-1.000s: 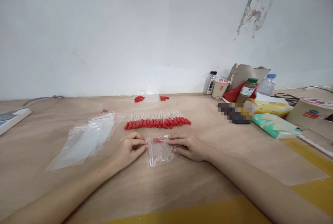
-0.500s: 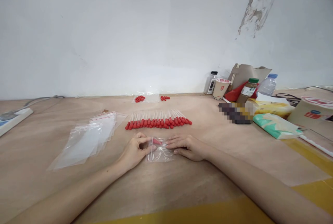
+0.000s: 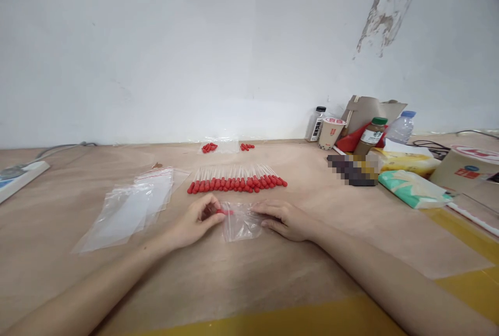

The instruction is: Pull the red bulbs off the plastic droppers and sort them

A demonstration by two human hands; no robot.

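A small clear zip bag [image 3: 241, 223] lies on the wooden table in front of me. My left hand [image 3: 197, 221] pinches its left end, where a red bit, a dropper bulb or the bag's strip, shows at the fingertips [image 3: 225, 211]. My right hand [image 3: 286, 220] rests on the bag's right edge, fingers curled and pressing it down. Just beyond them lies a row of several red-bulbed droppers [image 3: 237, 181].
A stack of empty clear bags [image 3: 130, 206] lies to the left. Filled bags with red pieces [image 3: 220, 146] sit by the wall. Bottles, a cup [image 3: 328, 132], tissue packs [image 3: 413, 188] and boxes crowd the right side. A white device [image 3: 19, 176] sits far left.
The bag was crumpled shorter between both hands, then spread flat again. My left fingers have slid to the bag's left end, and the red bit has shifted left with them.
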